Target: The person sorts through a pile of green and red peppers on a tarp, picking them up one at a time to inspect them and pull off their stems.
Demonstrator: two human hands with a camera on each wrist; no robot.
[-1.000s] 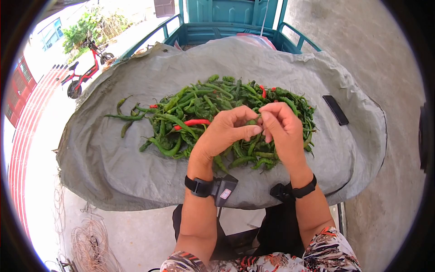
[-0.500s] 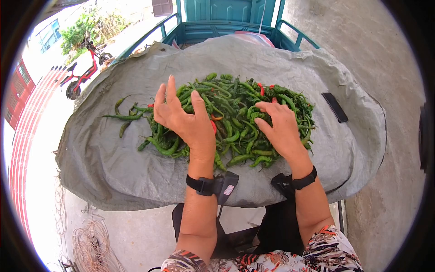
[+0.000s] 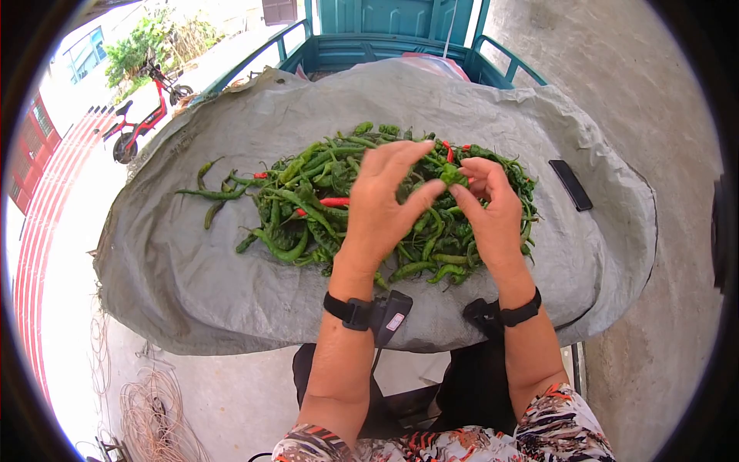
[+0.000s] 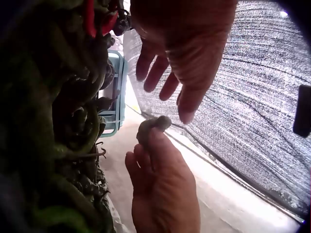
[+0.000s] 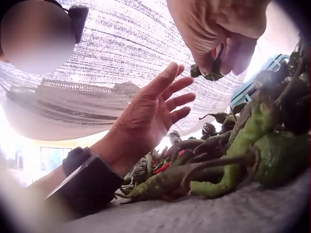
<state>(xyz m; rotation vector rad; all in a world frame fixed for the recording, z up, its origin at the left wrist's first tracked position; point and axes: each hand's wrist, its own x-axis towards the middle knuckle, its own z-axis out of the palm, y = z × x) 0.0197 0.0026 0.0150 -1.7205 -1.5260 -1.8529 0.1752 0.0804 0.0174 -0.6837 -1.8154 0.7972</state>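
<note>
A heap of green peppers [image 3: 315, 169] with a few red ones [image 3: 334, 202] lies on a grey cloth [image 3: 231, 292]. My right hand [image 3: 493, 215] pinches a small crumpled green pepper [image 3: 453, 176] between thumb and fingers, above the heap's right part. The left wrist view shows that pepper [image 4: 151, 130] at the tips of my right hand [image 4: 165, 189]. Beside it, my left hand [image 3: 385, 200] is held with fingers extended and thumb apart, gripping nothing. In the right wrist view, the left hand [image 5: 150, 111] has spread fingers, apart from the pepper [image 5: 208, 73].
A black phone [image 3: 570, 185] lies on the cloth at the right. Several loose peppers [image 3: 212, 194] are left of the heap. Behind the cloth stands a teal metal cart bed [image 3: 385, 48]. A red scooter [image 3: 146, 123] and coiled wire [image 3: 160, 416] are at the left.
The hands were together at first, then parted with the right hand at the heap. Now the right hand holds a pepper up, and the left hand has moved right towards it.
</note>
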